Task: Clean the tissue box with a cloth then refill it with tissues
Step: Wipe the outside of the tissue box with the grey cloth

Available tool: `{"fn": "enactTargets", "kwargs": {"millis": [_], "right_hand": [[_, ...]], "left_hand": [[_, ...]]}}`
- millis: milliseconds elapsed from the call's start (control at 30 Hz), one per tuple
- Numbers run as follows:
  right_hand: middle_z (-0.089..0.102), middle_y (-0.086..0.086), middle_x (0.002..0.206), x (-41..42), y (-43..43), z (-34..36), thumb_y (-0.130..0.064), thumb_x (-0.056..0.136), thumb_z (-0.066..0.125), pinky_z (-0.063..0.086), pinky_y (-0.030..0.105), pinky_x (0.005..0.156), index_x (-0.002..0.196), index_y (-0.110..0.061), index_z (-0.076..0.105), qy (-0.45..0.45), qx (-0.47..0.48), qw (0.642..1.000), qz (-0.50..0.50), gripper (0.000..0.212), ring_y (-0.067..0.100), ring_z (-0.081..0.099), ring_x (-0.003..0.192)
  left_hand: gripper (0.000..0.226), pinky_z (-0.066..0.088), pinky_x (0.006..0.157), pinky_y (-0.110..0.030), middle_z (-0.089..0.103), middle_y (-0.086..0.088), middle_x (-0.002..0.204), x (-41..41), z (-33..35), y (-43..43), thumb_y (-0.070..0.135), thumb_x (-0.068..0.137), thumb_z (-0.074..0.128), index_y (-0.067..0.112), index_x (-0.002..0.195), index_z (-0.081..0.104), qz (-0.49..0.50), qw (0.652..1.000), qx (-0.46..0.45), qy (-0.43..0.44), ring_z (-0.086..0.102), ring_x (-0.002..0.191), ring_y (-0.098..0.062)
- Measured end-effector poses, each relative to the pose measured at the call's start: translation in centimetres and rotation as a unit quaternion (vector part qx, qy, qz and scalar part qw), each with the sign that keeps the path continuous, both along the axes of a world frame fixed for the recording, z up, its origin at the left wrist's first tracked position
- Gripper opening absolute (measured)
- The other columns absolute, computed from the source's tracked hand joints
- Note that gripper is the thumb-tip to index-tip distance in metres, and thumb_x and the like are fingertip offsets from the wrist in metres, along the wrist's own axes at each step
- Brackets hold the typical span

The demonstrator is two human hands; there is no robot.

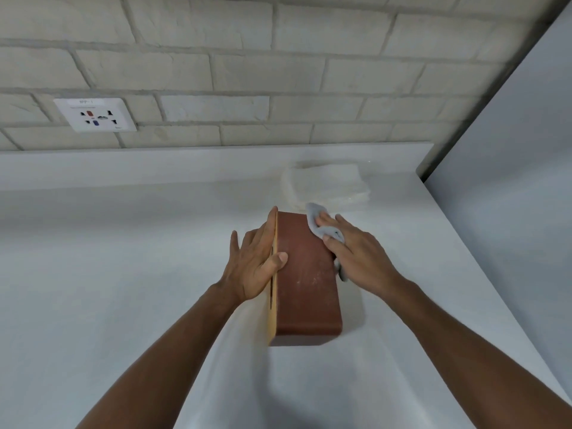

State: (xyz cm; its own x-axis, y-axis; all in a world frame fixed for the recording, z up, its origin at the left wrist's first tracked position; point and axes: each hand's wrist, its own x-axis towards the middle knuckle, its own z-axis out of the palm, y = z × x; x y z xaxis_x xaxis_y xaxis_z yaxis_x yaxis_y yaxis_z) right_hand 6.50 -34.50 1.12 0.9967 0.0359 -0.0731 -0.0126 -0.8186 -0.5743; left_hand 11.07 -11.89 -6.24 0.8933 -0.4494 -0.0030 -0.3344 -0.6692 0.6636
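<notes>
A reddish-brown tissue box (pixel 305 280) with a light wooden lid lies on its side on the white counter (pixel 123 274), the lid facing left. My left hand (pixel 258 261) holds its left edge, fingers flat along the lid and thumb on the upper brown face. My right hand (pixel 356 252) presses a small grey cloth (pixel 318 222) against the box's far right edge, fingers curled round the cloth. A stack of white tissues (pixel 325 184) lies on the counter just behind the box.
A brick wall runs along the back with a white power socket (pixel 96 115) at the left. A white panel (pixel 510 181) stands at the right, past the counter's right edge.
</notes>
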Motion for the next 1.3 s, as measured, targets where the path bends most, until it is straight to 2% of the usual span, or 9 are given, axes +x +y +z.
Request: {"fn": "enactTargets", "kwargs": {"millis": [300,433,533,633,833,1000,1067,1167,1300], "right_hand": [[0.036,-0.014,0.152,-5.5,0.6,0.5,-0.035,0.104,0.041,0.022,0.016,0.114,0.148,-0.024,0.042,-0.037,-0.033,0.996,0.070,0.046,0.003,0.033,0.141],[0.040,-0.007,0.154,-2.7,1.0,0.9,-0.033,0.105,0.041,0.032,0.032,0.116,0.150,-0.026,0.040,-0.031,-0.033,0.998,0.044,0.045,0.015,0.042,0.140],[0.064,0.002,0.131,0.0,1.3,1.2,-0.030,0.104,0.042,0.046,0.031,0.089,0.144,-0.026,0.048,-0.018,-0.017,1.000,0.003,0.040,0.024,0.064,0.111],[0.070,0.008,0.115,0.5,1.8,1.5,-0.030,0.104,0.042,0.038,0.023,0.075,0.140,-0.026,0.051,-0.013,-0.007,1.000,-0.014,0.037,0.024,0.067,0.095],[0.054,-0.001,0.144,-2.7,1.6,2.0,-0.029,0.105,0.043,0.043,0.031,0.105,0.149,-0.023,0.042,-0.012,-0.033,0.999,0.034,0.045,0.020,0.058,0.124],[0.072,0.003,0.102,1.1,1.6,2.4,-0.028,0.104,0.041,0.050,0.034,0.082,0.128,-0.027,0.059,0.002,-0.013,1.000,-0.016,0.030,0.022,0.066,0.096],[0.068,0.001,0.115,0.7,2.2,2.5,-0.024,0.103,0.042,0.047,0.033,0.082,0.127,-0.024,0.057,-0.025,-0.072,0.997,0.028,0.028,0.024,0.064,0.105],[0.046,-0.002,0.151,-1.2,2.9,2.5,-0.023,0.104,0.042,0.034,0.032,0.109,0.145,-0.017,0.046,-0.050,-0.159,0.979,0.120,0.042,0.020,0.039,0.141],[0.039,-0.002,0.156,-0.3,3.8,2.7,-0.027,0.105,0.038,0.026,0.036,0.117,0.148,-0.018,0.042,-0.059,-0.180,0.967,0.168,0.044,0.016,0.026,0.148]], "left_hand": [[0.085,-0.001,0.125,-0.064,0.030,0.005,0.167,-0.1,0.0,0.0,0.074,0.083,0.010,0.045,0.156,-0.022,0.002,1.000,-0.001,0.011,0.030,0.149,-0.025],[0.087,-0.001,0.125,-0.063,0.029,0.005,0.168,0.3,-0.2,0.0,0.075,0.083,0.013,0.046,0.158,-0.020,-0.004,1.000,-0.003,0.014,0.030,0.150,-0.025],[0.085,0.000,0.125,-0.063,0.031,0.004,0.167,0.3,-0.3,0.1,0.077,0.083,0.012,0.048,0.156,-0.021,-0.004,1.000,-0.002,0.014,0.031,0.149,-0.024],[0.086,-0.001,0.125,-0.063,0.031,0.004,0.167,0.2,-0.2,0.1,0.075,0.083,0.012,0.046,0.157,-0.021,-0.003,1.000,0.004,0.011,0.030,0.149,-0.024],[0.090,0.000,0.124,-0.064,0.032,0.006,0.166,0.2,-0.3,-0.1,0.073,0.083,0.011,0.040,0.162,-0.017,0.001,1.000,-0.001,0.004,0.032,0.148,-0.026],[0.088,0.002,0.124,-0.064,0.038,0.002,0.162,0.2,-0.2,-0.1,0.074,0.083,0.013,0.042,0.160,-0.019,0.004,1.000,-0.005,0.010,0.035,0.145,-0.025],[0.089,0.002,0.124,-0.064,0.036,0.002,0.164,0.1,-0.1,-0.1,0.073,0.083,0.013,0.042,0.160,-0.018,0.002,1.000,-0.001,0.010,0.034,0.146,-0.025],[0.088,0.001,0.124,-0.064,0.027,0.004,0.169,0.0,-0.3,-0.2,0.072,0.083,0.013,0.043,0.160,-0.019,0.003,1.000,-0.008,0.012,0.031,0.149,-0.026],[0.090,0.003,0.123,-0.066,0.020,0.006,0.172,0.1,-0.6,-0.3,0.078,0.083,0.011,0.043,0.160,-0.017,-0.001,1.000,-0.019,0.010,0.027,0.152,-0.027]]}}
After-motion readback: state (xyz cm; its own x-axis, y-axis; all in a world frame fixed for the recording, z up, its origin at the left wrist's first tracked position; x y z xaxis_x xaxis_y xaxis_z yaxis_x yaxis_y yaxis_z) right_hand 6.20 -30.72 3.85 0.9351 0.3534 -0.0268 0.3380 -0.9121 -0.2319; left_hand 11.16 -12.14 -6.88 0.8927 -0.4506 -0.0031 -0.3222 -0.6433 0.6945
